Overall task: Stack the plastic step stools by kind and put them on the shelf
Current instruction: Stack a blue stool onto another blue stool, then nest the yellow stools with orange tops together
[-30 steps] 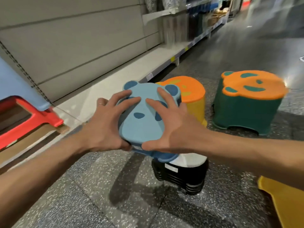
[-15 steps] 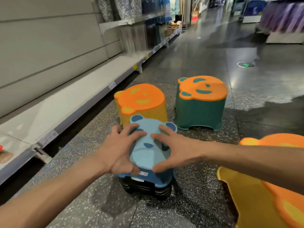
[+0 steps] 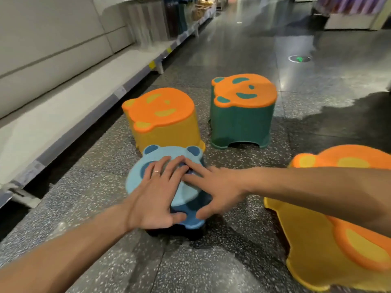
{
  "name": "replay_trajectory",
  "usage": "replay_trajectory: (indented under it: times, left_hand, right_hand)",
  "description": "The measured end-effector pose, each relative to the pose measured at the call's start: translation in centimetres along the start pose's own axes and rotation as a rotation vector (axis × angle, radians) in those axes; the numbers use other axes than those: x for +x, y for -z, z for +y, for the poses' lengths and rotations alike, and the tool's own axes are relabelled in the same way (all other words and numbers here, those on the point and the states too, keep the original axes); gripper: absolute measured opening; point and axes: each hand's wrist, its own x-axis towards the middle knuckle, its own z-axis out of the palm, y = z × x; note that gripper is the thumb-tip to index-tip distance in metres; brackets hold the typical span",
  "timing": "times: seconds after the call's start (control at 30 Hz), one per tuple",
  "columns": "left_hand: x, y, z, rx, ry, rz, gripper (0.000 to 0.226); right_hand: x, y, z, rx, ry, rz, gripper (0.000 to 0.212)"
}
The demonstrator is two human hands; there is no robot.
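Note:
A blue panda-face step stool sits on top of a black stool on the floor; only a dark sliver of the black one shows beneath it. My left hand and my right hand lie spread on the blue top, thumbs hooked at its near edge. Behind it stands a yellow stool with an orange top. A green stool with an orange top stands further right. Another yellow and orange stool lies tipped at my right. The low white shelf runs along the left.
The speckled dark floor stretches ahead as an aisle. Further along the left shelving stand stocked goods. A green floor marker shows far ahead, and a display stand is at the top right.
The blue stool has come down from in front of me onto the black stool, which is now nearly covered. My view has swung from the shelf to the aisle.

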Motion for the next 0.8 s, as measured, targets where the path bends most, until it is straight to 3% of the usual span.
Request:
replay_trajectory:
  times: [0.23,0.33,0.5,0.57,0.67,0.8]
  left_hand:
    - [7.1,-0.9,13.8,-0.379,-0.110,0.262,0.112]
    - [8.5,-0.8,20.7,-0.521,-0.206,0.175,0.125]
    - [6.9,-1.8,30.6,-0.502,-0.365,-0.040,0.141]
    - [6.7,-2.2,32.6,-0.447,-0.349,-0.034,0.135]
    - [7.7,-2.6,32.5,-0.368,-0.351,0.036,0.109]
    - [9.5,-3.5,29.6,-0.471,-0.373,0.209,0.085]
  right_hand:
    - [-10.3,-0.4,7.1,-0.138,-0.230,0.214,0.103]
    - [-17.1,-1.1,10.6,-0.163,-0.384,0.210,0.094]
    - [-25.0,-3.3,16.0,-0.022,-0.630,0.077,0.107]
    - [-25.8,-4.0,18.0,-0.006,-0.641,0.025,0.113]
    - [-25.0,-3.8,20.6,0.041,-0.616,0.102,0.118]
    - [-22.5,-2.2,24.3,0.208,-0.643,0.139,0.132]
